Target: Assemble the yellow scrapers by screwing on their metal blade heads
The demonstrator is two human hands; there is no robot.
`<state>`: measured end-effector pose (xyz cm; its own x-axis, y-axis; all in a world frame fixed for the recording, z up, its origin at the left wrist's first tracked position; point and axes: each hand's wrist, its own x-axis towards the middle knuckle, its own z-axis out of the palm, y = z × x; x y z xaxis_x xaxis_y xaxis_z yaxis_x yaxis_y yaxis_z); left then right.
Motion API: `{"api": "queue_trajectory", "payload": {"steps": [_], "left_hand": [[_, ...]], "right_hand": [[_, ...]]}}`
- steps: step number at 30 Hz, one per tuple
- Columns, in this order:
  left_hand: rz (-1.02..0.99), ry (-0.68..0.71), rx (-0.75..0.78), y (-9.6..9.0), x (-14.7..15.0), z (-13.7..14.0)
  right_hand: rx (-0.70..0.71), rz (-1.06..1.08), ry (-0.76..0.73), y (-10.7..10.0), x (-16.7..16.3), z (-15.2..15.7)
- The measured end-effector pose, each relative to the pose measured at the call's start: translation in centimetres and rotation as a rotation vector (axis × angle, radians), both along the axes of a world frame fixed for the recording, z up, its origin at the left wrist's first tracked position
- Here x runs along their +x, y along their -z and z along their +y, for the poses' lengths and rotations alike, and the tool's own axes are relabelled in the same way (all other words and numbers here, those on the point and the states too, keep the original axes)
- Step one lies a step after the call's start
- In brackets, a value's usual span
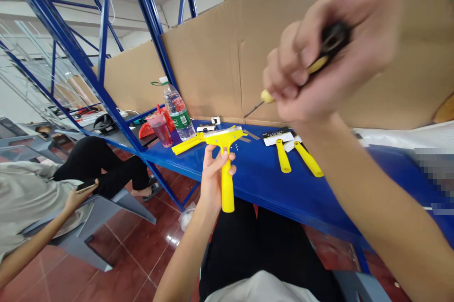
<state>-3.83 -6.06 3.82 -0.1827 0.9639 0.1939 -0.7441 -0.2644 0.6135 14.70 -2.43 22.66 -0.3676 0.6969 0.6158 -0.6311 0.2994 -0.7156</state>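
My left hand (214,176) is closed round the upper handle of a yellow scraper (228,193), held upright above the table's front edge with its wide head at the top. Raised high on the right, my right hand (319,56) grips a screwdriver (335,39) with a black and yellow handle; its thin shaft points down and left. Motion blurs that hand. Behind the held scraper, another yellow-handled scraper (187,144) lies on the table. To the right lie two more yellow-handled scrapers (283,157), their heads dark and white. Small screws (237,147) and thin metal blades (248,134) rest near the scraper head.
The blue table (255,183) is backed by a cardboard panel (209,70). A water bottle (180,112) and a red drink cup (161,129) stand at the left, beside a blue rack post (117,119). Another person (31,198) sits at the left, holding a phone.
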Motion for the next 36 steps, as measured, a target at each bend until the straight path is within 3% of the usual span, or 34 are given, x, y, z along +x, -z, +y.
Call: {"api": "queue_trajectory", "payload": {"steps": [1,4,10,18,23,36], "left_hand": [[-0.003,0.004,-0.005,0.0,0.2,-0.1],[-0.005,-0.001,-0.022,-0.3,0.4,-0.4],[-0.042,-0.003,-0.045,-0.5,0.4,-0.6],[-0.080,0.002,-0.058,-0.7,0.4,-0.7],[-0.085,0.015,-0.078,-0.6,0.3,-0.5],[0.002,0.013,-0.056,0.0,-0.1,-0.1]], "right_hand": [[0.123,0.226,0.084,0.5,-1.3,0.4],[0.213,0.207,0.059,1.8,-4.3,1.8],[0.184,0.105,-0.112,3.1,-4.7,3.4],[0.121,0.044,-0.040,3.5,-5.5,3.6],[0.084,0.112,-0.006,3.5,-5.9,2.9],[0.121,0.014,0.059,3.9,-5.5,3.7]]}}
